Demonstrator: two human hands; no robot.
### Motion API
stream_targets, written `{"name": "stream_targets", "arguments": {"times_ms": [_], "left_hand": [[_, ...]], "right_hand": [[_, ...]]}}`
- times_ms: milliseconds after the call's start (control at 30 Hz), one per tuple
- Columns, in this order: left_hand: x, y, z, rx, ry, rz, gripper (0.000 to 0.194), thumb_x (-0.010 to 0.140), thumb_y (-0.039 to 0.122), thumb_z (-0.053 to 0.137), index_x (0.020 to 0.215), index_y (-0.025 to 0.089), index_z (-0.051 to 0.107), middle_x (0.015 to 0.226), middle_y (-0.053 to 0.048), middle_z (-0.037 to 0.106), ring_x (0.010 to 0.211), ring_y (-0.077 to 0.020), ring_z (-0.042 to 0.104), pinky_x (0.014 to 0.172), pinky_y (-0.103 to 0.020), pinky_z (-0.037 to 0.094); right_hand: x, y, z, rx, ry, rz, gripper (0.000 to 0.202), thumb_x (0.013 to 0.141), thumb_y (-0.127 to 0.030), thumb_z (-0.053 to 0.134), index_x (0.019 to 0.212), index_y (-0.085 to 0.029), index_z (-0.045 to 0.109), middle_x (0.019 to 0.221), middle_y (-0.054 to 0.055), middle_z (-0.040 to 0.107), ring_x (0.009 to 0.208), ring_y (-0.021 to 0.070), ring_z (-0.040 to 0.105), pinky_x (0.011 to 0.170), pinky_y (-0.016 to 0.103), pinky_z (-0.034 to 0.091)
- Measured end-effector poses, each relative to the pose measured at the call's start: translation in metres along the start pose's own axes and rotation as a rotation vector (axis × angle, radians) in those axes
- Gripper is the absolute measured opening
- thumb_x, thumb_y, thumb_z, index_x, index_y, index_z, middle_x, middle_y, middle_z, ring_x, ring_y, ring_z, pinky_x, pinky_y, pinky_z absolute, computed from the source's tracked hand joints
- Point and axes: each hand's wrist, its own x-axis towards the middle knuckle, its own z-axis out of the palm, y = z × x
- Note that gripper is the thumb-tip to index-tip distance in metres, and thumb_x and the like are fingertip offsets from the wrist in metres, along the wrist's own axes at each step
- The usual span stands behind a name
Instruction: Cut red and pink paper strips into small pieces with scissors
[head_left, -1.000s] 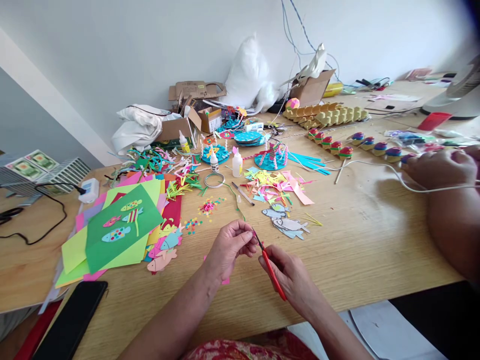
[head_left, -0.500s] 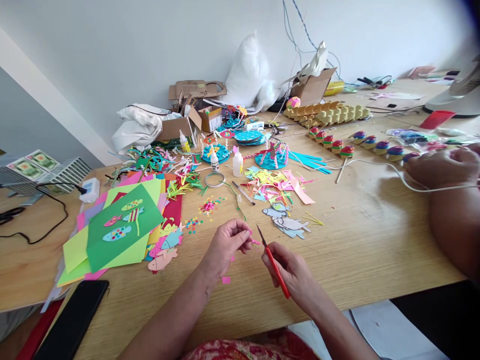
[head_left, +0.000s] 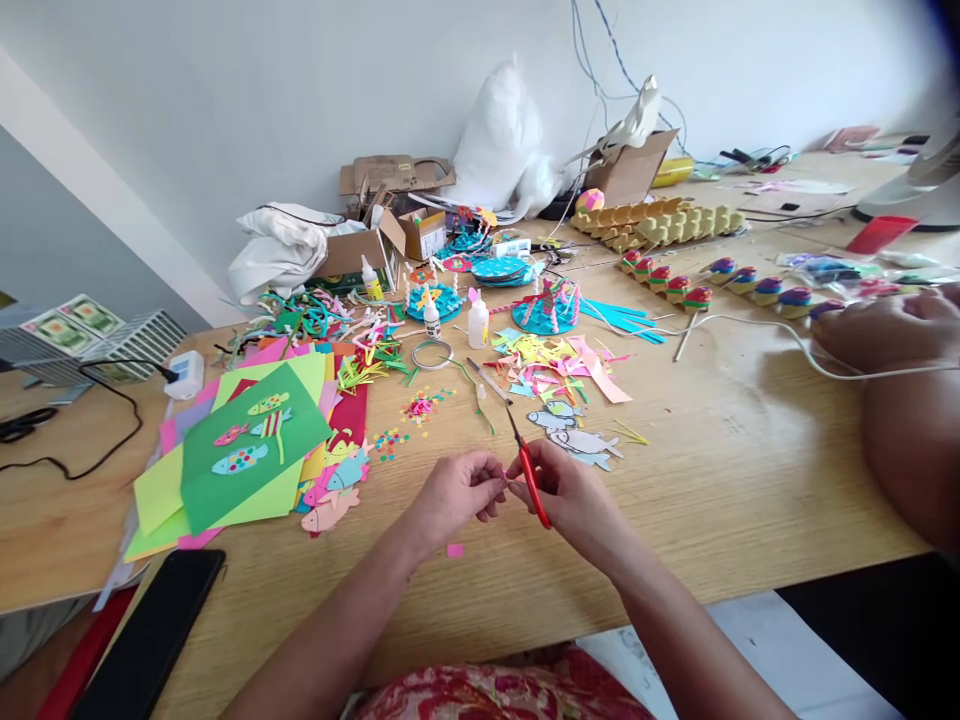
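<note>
My left hand (head_left: 471,490) is closed in a pinch on a tiny bit of pink paper, mostly hidden by the fingers. Red-handled scissors (head_left: 531,480) are gripped in my right hand (head_left: 570,490), their dark blades pointing up and away from me. The fingertips of both hands meet at the pink bit. On the table below my left hand lies a small pink paper square (head_left: 454,551). Beyond my hands are cut-out paper fish (head_left: 585,442) and small heaps of coloured paper dots (head_left: 421,406).
Coloured sheets topped by a green sheet (head_left: 225,490) with paper fish lie left, near a black phone (head_left: 150,640). Glue bottles (head_left: 478,325), paper scraps (head_left: 540,362) and blue decorated discs (head_left: 544,315) stand farther back. At right, another person's arm (head_left: 900,430) rests by painted egg-carton pieces (head_left: 766,290).
My right hand has moved left and up with the scissors, bringing its fingertips to my left hand's. The blades now point more steeply away. The view has shifted slightly.
</note>
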Motion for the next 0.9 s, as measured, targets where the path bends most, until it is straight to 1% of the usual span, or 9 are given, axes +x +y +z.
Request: {"name": "stream_targets", "arguments": {"times_ms": [100, 200, 367, 600, 733, 900], "left_hand": [[0.0004, -0.0019, -0.0019, 0.073, -0.042, 0.004, 0.008, 0.069, 0.022, 0.047, 0.068, 0.015, 0.051, 0.056, 0.003, 0.052, 0.043, -0.0057, 0.049, 0.042, -0.017, 0.040], [0.0010, -0.0016, -0.0040, 0.116, -0.085, -0.011, 0.008, 0.069, 0.020, 0.047, 0.071, 0.015, 0.052, 0.059, 0.003, 0.053, 0.044, -0.0061, 0.051, 0.043, -0.017, 0.042], [0.0018, -0.0001, -0.0079, 0.127, -0.122, -0.006, 0.006, 0.067, 0.017, 0.046, 0.069, 0.014, 0.052, 0.058, 0.003, 0.053, 0.045, -0.0070, 0.052, 0.043, -0.018, 0.043], [0.0025, -0.0018, -0.0103, 0.063, -0.183, -0.013, 0.006, 0.068, 0.019, 0.048, 0.067, 0.014, 0.051, 0.054, 0.003, 0.053, 0.043, -0.0070, 0.052, 0.040, -0.017, 0.041], [0.0028, -0.0018, -0.0095, 0.016, -0.181, -0.026, 0.007, 0.069, 0.021, 0.049, 0.068, 0.014, 0.050, 0.055, 0.002, 0.054, 0.044, -0.0064, 0.052, 0.041, -0.016, 0.041], [0.0015, -0.0002, -0.0092, 0.024, -0.166, 0.004, 0.007, 0.070, 0.021, 0.049, 0.069, 0.014, 0.049, 0.053, 0.003, 0.052, 0.044, -0.0062, 0.051, 0.040, -0.015, 0.040]], "right_hand": [[0.0021, 0.0049, 0.0004, -0.031, -0.004, -0.050, 0.007, 0.067, -0.013, 0.051, 0.071, -0.018, 0.048, 0.059, -0.004, 0.052, 0.050, 0.0085, 0.046, 0.044, 0.019, 0.034], [0.0027, 0.0089, 0.0004, -0.022, -0.029, -0.071, 0.006, 0.069, -0.014, 0.051, 0.071, -0.018, 0.047, 0.061, -0.003, 0.055, 0.053, 0.0095, 0.049, 0.046, 0.019, 0.036], [0.0011, 0.0087, 0.0001, 0.059, -0.080, -0.050, 0.007, 0.070, -0.019, 0.053, 0.071, -0.019, 0.046, 0.061, -0.003, 0.054, 0.056, 0.0103, 0.051, 0.048, 0.020, 0.037], [0.0000, 0.0068, -0.0003, 0.203, -0.118, 0.009, 0.011, 0.069, -0.018, 0.055, 0.071, -0.019, 0.044, 0.064, -0.004, 0.054, 0.052, 0.0076, 0.047, 0.046, 0.019, 0.036], [-0.0016, 0.0064, -0.0006, 0.256, -0.126, 0.036, 0.016, 0.066, -0.019, 0.060, 0.071, -0.018, 0.044, 0.064, -0.004, 0.054, 0.051, 0.0068, 0.046, 0.046, 0.019, 0.036], [-0.0019, 0.0084, 0.0003, 0.262, -0.128, 0.038, 0.018, 0.066, -0.021, 0.061, 0.071, -0.018, 0.045, 0.062, -0.005, 0.052, 0.050, 0.0060, 0.045, 0.045, 0.018, 0.034]]}}
